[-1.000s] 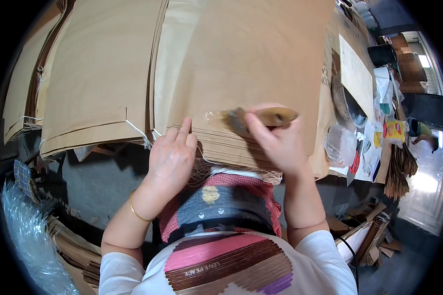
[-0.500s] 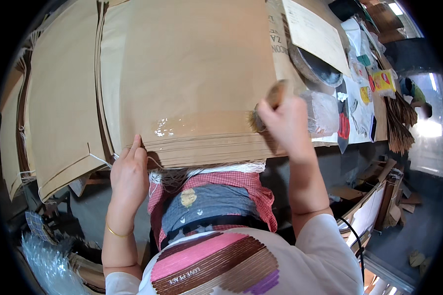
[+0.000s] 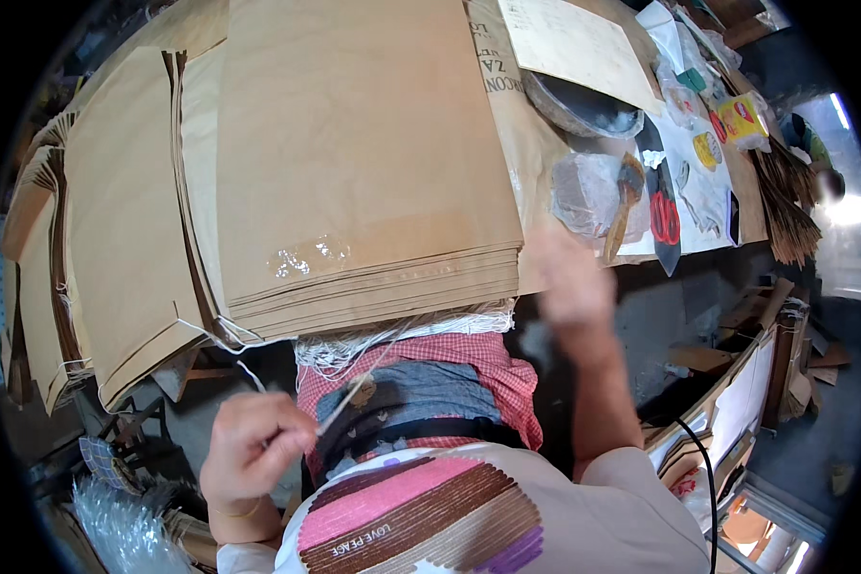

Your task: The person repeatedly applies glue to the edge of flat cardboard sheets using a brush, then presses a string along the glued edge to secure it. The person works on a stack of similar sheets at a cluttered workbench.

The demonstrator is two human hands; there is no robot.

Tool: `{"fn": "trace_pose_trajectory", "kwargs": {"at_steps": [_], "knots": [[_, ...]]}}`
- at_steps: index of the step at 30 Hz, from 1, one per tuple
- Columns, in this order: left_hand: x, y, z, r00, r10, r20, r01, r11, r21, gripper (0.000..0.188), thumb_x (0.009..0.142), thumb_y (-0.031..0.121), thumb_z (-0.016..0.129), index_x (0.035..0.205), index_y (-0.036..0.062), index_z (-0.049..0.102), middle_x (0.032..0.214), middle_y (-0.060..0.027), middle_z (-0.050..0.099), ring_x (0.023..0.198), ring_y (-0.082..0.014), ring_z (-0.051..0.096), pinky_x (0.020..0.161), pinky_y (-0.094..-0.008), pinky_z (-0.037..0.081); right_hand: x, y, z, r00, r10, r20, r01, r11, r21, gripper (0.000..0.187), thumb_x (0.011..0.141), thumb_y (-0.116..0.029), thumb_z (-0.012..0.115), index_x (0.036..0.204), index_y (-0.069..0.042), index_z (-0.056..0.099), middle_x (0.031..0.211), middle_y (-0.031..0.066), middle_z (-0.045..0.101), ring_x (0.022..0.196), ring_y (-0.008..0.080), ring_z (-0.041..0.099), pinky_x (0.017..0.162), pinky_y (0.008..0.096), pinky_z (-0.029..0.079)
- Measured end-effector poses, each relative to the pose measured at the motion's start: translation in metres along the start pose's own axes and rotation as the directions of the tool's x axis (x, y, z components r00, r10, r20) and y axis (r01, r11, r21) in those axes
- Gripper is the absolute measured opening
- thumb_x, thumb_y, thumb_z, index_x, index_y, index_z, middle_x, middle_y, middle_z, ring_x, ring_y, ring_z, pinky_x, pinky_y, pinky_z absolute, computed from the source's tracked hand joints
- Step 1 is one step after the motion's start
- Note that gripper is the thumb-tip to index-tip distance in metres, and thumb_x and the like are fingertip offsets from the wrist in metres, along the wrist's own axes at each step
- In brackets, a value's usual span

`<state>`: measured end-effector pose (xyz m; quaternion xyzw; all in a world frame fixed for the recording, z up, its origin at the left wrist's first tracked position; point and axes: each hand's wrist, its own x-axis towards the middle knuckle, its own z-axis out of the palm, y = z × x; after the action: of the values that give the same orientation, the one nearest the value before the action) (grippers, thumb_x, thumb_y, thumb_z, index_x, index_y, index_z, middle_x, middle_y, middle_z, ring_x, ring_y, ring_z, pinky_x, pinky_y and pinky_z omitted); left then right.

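Observation:
My left hand is low in front of the table's edge, its fingers pinched on a thin white cord. That cord slants up toward a bundle of white cords hanging at the near edge above my lap. My right hand is smeared by motion beside the right corner of a stack of brown paper sheets or bags. The stack's near edges are fanned in steps, with a wet, shiny patch close to them. A wooden-handled brush lies against a clear plastic-wrapped block, away from both hands.
More brown paper stacks with white cords stand at the left. At the right are a dark basin partly under a pale board, red-handled scissors and a yellow packet. Cardboard pieces lie below right.
The brush has left my right hand and lies at the right. My left hand has come off the paper stack, down toward me, and now holds a cord.

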<state>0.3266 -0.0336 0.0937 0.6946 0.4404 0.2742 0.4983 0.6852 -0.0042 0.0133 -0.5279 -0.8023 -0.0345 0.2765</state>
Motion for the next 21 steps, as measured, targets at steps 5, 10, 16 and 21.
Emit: {"fn": "trace_pose_trajectory", "kwargs": {"at_steps": [5, 10, 16, 21], "knots": [[0.006, 0.028, -0.003, 0.930, 0.125, -0.345, -0.052, 0.976, 0.213, 0.006, 0.074, 0.000, 0.065, 0.074, -0.0020, 0.059, 0.063, -0.0087, 0.055, 0.052, -0.0194, 0.048, 0.048, -0.0265, 0.035, 0.002, -0.097, 0.038, 0.882, -0.325, 0.341, -0.192, 0.413, 0.890, 0.016, 0.087, -0.007, 0.059, 0.099, -0.001, 0.066, 0.087, 0.0100, 0.061, 0.085, 0.0236, 0.057, 0.077, 0.0355, 0.046], [0.016, -0.016, -0.038, 0.934, 0.097, -0.345, 0.110, 0.838, 0.535, 0.005, 0.078, -0.004, 0.062, 0.080, -0.0020, 0.058, 0.064, -0.0088, 0.052, 0.055, -0.0166, 0.048, 0.052, -0.0280, 0.037, 0.018, -0.023, -0.007, 0.805, 0.212, 0.555, -0.585, 0.445, 0.678, 0.015, 0.085, -0.004, 0.062, 0.097, 0.000, 0.070, 0.082, 0.0045, 0.062, 0.079, 0.0119, 0.056, 0.072, 0.0253, 0.045], [0.066, -0.081, -0.048, 0.916, 0.034, -0.399, 0.159, 0.884, 0.439, 0.006, 0.081, 0.002, 0.064, 0.081, -0.0035, 0.063, 0.064, -0.0085, 0.057, 0.058, -0.0140, 0.052, 0.056, -0.0268, 0.043, 0.055, 0.033, 0.003, 0.659, 0.488, 0.573, -0.739, 0.278, 0.613, 0.011, 0.083, -0.004, 0.064, 0.093, 0.000, 0.069, 0.078, 0.0028, 0.062, 0.074, 0.0088, 0.057, 0.067, 0.0230, 0.046], [0.072, -0.122, -0.045, 0.914, -0.015, -0.406, 0.196, 0.891, 0.408, 0.008, 0.081, 0.004, 0.065, 0.082, -0.0035, 0.065, 0.067, -0.0096, 0.062, 0.057, -0.0122, 0.055, 0.056, -0.0255, 0.045, 0.038, 0.051, 0.052, 0.625, 0.547, 0.557, -0.779, 0.397, 0.485, 0.008, 0.078, -0.006, 0.067, 0.083, 0.000, 0.066, 0.077, 0.0047, 0.062, 0.073, 0.0088, 0.056, 0.064, 0.0236, 0.046]]}}
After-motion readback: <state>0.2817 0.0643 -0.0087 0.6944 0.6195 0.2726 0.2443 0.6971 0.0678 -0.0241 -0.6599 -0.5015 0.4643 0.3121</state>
